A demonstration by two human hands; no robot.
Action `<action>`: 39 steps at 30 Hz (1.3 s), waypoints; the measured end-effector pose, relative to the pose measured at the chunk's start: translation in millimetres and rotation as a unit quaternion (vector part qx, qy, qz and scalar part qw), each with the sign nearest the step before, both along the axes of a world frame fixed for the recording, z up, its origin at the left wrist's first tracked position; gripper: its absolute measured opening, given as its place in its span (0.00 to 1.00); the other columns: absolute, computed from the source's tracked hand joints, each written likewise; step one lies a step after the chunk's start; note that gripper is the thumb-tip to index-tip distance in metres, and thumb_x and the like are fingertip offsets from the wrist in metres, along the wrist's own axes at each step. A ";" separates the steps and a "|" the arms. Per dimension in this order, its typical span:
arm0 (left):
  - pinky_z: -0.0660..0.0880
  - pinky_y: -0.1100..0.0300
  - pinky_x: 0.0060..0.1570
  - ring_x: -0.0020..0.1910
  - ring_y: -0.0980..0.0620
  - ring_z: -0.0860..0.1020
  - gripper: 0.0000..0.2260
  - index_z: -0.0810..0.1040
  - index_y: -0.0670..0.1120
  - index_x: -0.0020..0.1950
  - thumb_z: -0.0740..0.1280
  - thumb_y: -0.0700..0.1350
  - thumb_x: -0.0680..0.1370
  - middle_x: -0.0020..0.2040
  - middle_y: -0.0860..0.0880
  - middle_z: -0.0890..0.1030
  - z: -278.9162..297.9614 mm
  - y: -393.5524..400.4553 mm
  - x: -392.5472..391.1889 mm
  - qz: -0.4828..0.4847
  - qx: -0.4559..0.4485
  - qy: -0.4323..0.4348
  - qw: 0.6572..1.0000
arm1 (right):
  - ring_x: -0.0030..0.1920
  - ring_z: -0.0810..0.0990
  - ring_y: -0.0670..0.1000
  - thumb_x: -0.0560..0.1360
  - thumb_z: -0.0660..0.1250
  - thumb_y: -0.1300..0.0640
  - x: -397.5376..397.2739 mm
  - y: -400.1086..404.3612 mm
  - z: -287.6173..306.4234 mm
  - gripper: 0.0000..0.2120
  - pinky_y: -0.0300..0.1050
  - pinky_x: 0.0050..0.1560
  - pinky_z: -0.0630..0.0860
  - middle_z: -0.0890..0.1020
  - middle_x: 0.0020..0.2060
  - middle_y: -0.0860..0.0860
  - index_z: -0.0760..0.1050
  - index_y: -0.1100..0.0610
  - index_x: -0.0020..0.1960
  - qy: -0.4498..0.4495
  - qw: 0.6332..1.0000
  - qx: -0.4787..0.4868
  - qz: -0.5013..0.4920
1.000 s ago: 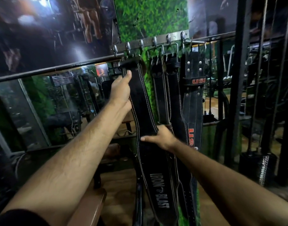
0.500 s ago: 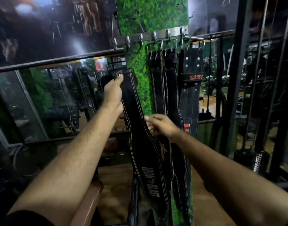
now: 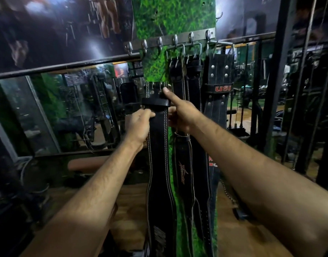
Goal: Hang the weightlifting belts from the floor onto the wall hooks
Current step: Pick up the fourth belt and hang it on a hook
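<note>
Black stitched belt (image 3: pixel 158 154) held upright in front of the green wall panel (image 3: pixel 173 19), its buckle end (image 3: pixel 156 91) well below the hook rail (image 3: pixel 170 41) and clear of any hook. Left hand (image 3: pixel 139 125) curled round the belt's left edge just under the keeper loop (image 3: pixel 155 103). Right hand (image 3: pixel 181 114) on the belt's right edge, index finger straight and pressing at the buckle end, other fingers curled behind the strap. To the right, three more belts on hooks: two narrow black ones (image 3: pixel 185 86) and a wide studded USI belt (image 3: pixel 218 93). Mirror (image 3: pixel 66 108) at left, brown floor (image 3: pixel 239 234) near.
</note>
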State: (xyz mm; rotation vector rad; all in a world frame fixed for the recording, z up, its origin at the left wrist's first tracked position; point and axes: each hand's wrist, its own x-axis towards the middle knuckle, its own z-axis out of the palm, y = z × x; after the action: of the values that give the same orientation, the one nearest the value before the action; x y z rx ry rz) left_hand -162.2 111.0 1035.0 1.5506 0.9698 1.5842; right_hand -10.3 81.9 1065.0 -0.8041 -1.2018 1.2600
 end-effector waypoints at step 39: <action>0.78 0.43 0.64 0.58 0.43 0.82 0.15 0.83 0.42 0.57 0.65 0.52 0.82 0.57 0.43 0.85 162.6 176.2 48.5 -0.073 0.002 -0.091 0.993 | 0.51 0.84 0.58 0.77 0.67 0.40 2.2 149.9 125.1 0.19 0.50 0.55 0.82 0.87 0.49 0.55 0.84 0.55 0.52 -0.232 0.826 0.124 -0.499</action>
State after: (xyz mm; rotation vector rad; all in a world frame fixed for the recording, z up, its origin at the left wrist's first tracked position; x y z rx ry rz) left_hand -113.6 287.1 1197.6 1.4177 0.7362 1.5928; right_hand -8.1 231.9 1190.2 -1.3389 -1.0209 0.0329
